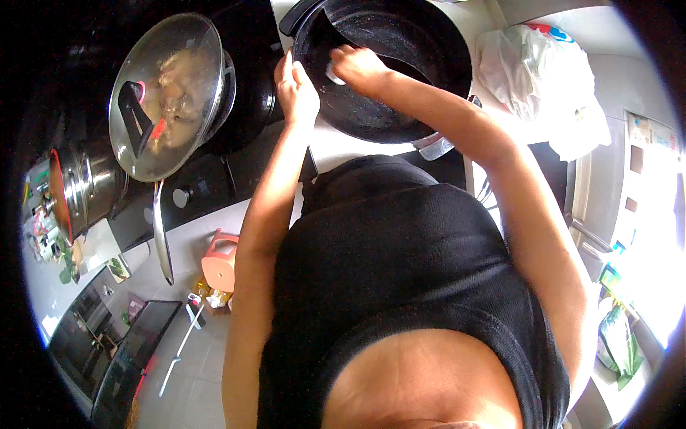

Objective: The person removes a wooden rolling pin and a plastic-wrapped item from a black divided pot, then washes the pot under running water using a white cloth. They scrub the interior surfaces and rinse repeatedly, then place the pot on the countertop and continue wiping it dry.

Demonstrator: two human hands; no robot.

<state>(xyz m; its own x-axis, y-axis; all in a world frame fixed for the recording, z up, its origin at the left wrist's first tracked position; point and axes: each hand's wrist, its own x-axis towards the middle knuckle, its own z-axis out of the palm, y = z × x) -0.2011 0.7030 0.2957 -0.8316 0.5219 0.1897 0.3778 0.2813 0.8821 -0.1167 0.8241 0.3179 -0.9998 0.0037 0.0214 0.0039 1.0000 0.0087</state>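
A black divided pan (370, 119) with a curved partition sits on the pale countertop. My left hand (298, 97) grips the left part of its rim, close to a black side handle (292, 21). Inside the pan, my right hand (360, 68) pinches a small white wad (335, 74), perhaps tissue or cloth, beside the partition. The pan's dark inner surface looks streaked and shiny. Part of the wad is hidden under my fingers.
Left of me, a glass lid (185, 126) covers a long-handled pan with food on the black stove (244, 48). Beyond it stands a stainless steel pot (91, 182). A white plastic bag (536, 80) lies at right; a pink stool (220, 268) stands on the floor.
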